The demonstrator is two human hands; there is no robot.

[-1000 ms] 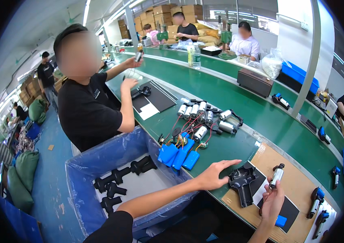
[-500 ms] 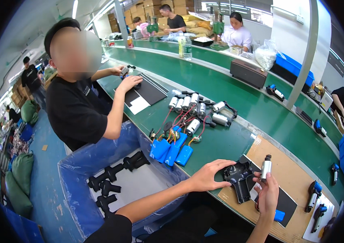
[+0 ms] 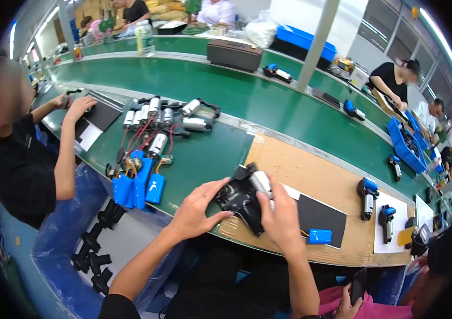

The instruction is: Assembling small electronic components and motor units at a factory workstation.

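Note:
My left hand [image 3: 200,208] grips the left edge of a black plastic housing half [image 3: 242,201] shaped like a pistol-grip tool. Its hollow side faces up and its handle points toward me. In my right hand [image 3: 282,215] is a silver cylindrical motor [image 3: 261,182], held between thumb and fingers over the right part of the housing. Whether the motor is seated cannot be told. A blue battery pack [image 3: 319,236] with a thin wire lies right of my right hand, partly on a black sheet [image 3: 321,215].
Wired motors [image 3: 157,144] and blue battery packs [image 3: 140,183] lie in a pile to the left. Black housings rest in a blue-lined bin [image 3: 61,260]. A co-worker [image 3: 21,175] works at far left. Partly built tools [image 3: 368,199] lie at right; another person's hand [image 3: 347,305] holds a phone.
My right hand has brought the motor left and down onto the housing; before, it was held upright beside it. The view has swung right, and the left hand still holds the housing.

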